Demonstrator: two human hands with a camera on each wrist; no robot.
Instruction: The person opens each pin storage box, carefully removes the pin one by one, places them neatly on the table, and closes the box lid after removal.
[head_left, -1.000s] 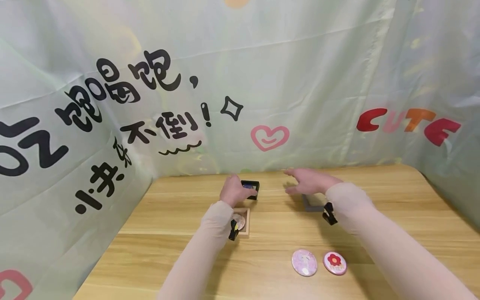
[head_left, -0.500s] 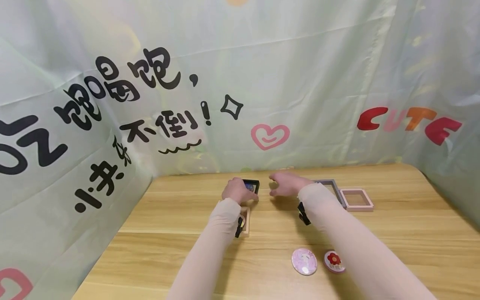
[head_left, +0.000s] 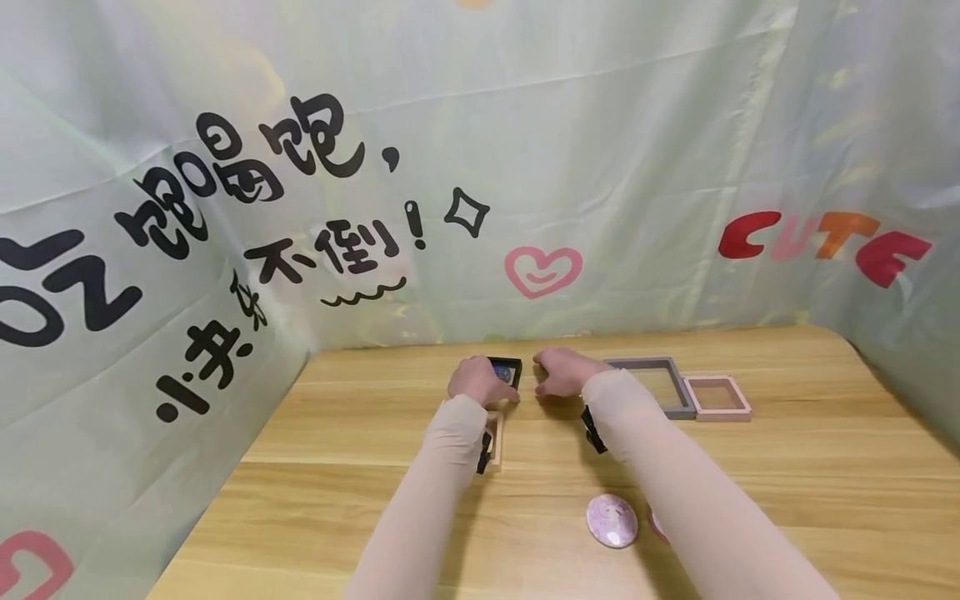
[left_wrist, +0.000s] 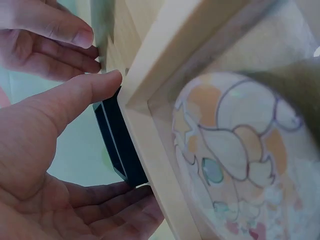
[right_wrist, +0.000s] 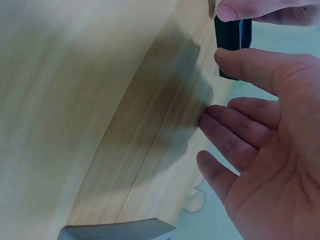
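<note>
If the small black frame [left_wrist: 119, 141], bearing a blue item, is taken as dial centre in the head view, the left hand [head_left: 480, 380] lies at 9 o'clock, thumb and fingers gripping the frame from opposite sides. Right hand [head_left: 567, 372]: at 3 o'clock, just beside the black frame, fingers spread and loosely bent, holding nothing. Light wooden frame [left_wrist: 162, 60]: at 6 o'clock, near; contact with the black one cannot be told; holds a round badge [left_wrist: 230, 135] with a cartoon figure in orange and white. Grey frame [head_left: 684, 390]: at 3 o'clock, farther out, partly behind the right sleeve [head_left: 697, 492]. Small pink frame [head_left: 723, 414]: just beside the grey one, at 3 o'clock. Purple badge [head_left: 612, 521]: at 5 o'clock, flat on the wood-grain table [head_left: 337, 500]. Second badge [head_left: 657, 527]: beside it, mostly hidden by the sleeve. Pink heart [head_left: 542, 273]: at 1 o'clock, on the cloth backdrop [head_left: 600, 167].
</note>
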